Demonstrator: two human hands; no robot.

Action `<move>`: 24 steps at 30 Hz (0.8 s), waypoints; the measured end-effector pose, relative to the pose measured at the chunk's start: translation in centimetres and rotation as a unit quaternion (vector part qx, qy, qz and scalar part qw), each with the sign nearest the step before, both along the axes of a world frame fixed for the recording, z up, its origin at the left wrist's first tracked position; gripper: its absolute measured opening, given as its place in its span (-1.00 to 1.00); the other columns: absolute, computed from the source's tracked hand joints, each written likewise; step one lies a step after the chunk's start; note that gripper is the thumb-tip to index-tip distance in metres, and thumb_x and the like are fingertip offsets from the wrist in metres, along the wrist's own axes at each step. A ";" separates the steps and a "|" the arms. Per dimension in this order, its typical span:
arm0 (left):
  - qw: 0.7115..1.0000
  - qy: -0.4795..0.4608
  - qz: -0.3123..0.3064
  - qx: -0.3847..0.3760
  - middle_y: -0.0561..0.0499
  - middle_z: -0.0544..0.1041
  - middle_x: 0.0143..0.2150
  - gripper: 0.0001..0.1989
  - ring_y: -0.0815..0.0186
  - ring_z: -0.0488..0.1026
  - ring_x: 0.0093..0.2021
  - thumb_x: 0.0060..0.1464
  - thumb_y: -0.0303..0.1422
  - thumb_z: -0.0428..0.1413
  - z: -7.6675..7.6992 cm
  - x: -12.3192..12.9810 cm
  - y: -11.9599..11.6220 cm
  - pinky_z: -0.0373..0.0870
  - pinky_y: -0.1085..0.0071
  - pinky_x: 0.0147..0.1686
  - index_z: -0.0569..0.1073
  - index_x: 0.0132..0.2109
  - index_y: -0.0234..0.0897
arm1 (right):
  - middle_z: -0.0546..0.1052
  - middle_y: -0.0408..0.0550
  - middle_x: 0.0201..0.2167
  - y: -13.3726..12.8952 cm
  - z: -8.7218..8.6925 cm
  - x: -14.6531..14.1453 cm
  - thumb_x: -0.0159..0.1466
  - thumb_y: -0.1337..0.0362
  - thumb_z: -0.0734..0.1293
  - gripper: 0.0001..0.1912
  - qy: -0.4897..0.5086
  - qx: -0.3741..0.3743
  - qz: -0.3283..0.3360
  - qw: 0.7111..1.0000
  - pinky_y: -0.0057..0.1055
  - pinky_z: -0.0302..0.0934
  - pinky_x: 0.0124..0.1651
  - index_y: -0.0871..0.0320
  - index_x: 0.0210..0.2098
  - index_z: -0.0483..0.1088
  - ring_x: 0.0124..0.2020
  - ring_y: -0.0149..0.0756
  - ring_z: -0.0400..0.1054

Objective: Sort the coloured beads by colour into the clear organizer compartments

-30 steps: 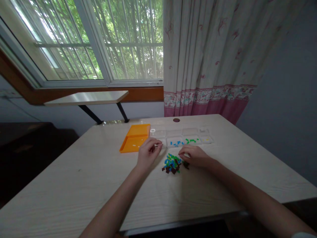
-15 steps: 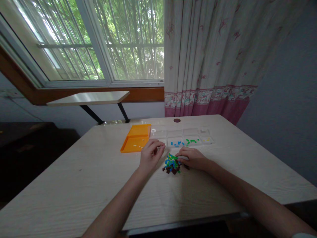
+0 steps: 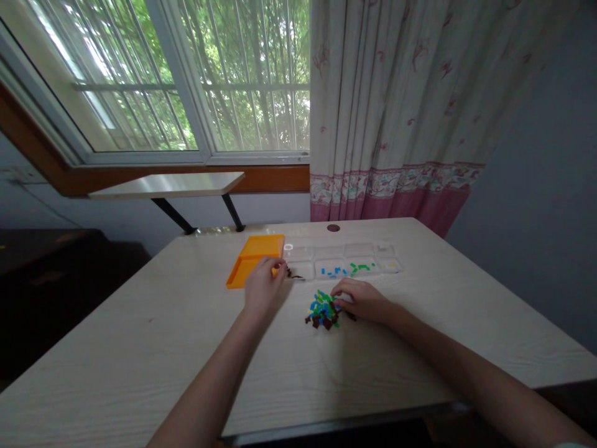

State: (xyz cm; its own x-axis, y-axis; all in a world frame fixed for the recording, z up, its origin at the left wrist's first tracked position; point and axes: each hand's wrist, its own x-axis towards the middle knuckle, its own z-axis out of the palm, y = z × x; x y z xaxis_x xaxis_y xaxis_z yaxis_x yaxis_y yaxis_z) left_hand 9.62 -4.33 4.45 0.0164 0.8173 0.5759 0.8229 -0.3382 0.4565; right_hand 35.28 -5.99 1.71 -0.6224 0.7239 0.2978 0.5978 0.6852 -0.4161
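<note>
My left hand point(image 3: 263, 287) is over the near right side of the orange case point(image 3: 236, 274), its fingertips pinched together; whatever they hold is too small to make out. Just right of those fingertips, dark brown pieces point(image 3: 295, 274) lie in a compartment of the clear divided tray point(image 3: 313, 269). A small heap of blue, green, yellow and brown building pieces point(image 3: 323, 308) sits on the table. At the heap's right edge rests my right hand point(image 3: 361, 300), fingers curled in and touching it; what is between them is hidden.
In the tray's front row lie blue pieces point(image 3: 334, 272), green pieces point(image 3: 361, 267) and a few yellow bits point(image 3: 389, 265). A raised shelf point(image 3: 172, 183) stands at the table's back left. Behind the tray is a round hole point(image 3: 333, 228) in the tabletop.
My left hand has moved left from the tray's front edge to the orange case, uncovering brown pieces in the tray. My right hand has stayed at the heap.
</note>
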 end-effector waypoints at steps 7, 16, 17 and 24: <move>0.980 0.076 0.160 -0.089 -0.09 0.49 -0.31 -0.78 0.19 0.39 -0.34 0.00 -0.24 0.00 -1.0 -2.6 1.1 0.14 0.42 -0.50 0.48 -0.32 -0.24 | 0.45 -0.10 -0.34 -0.2 0.2 -0.3 0.15 0.31 0.25 -0.89 0.025 0.011 -0.002 1.000 -0.46 0.18 -0.21 0.14 -0.31 0.36 -0.29 -0.37 0.32; 0.998 0.025 0.031 -0.053 -0.06 0.46 -0.34 -0.81 0.26 0.37 -0.32 0.03 -0.34 -0.03 -0.9 -0.6 0.6 0.22 0.41 -0.37 0.45 -0.29 -0.29 | 0.45 -0.12 -0.46 0.0 0.1 -0.6 0.13 0.34 0.26 -0.94 0.091 0.037 -0.051 0.994 -0.46 0.18 -0.30 0.15 -0.41 0.37 -0.41 -0.38 0.31; 0.999 0.011 -0.017 -0.049 -0.04 0.46 -0.36 -0.82 0.29 0.36 -0.34 0.04 -0.36 -0.03 -0.9 0.1 0.3 0.23 0.42 -0.36 0.45 -0.29 -0.29 | 0.46 -0.11 -0.45 0.1 0.0 -0.6 0.14 0.33 0.26 -0.93 0.101 0.043 -0.051 0.993 -0.46 0.19 -0.29 0.15 -0.39 0.39 -0.40 -0.38 0.31; 0.955 -0.036 -0.267 -0.124 0.02 0.43 -0.45 -0.85 0.38 0.34 -0.41 0.01 -0.43 0.01 -1.3 5.3 -2.7 0.23 0.50 -0.41 0.48 -0.32 -0.28 | 0.51 -0.05 -0.41 -0.1 0.2 -1.1 0.21 0.25 0.23 -0.84 0.176 0.100 -0.035 0.979 -0.40 0.23 -0.22 0.12 -0.32 0.44 -0.32 -0.34 0.36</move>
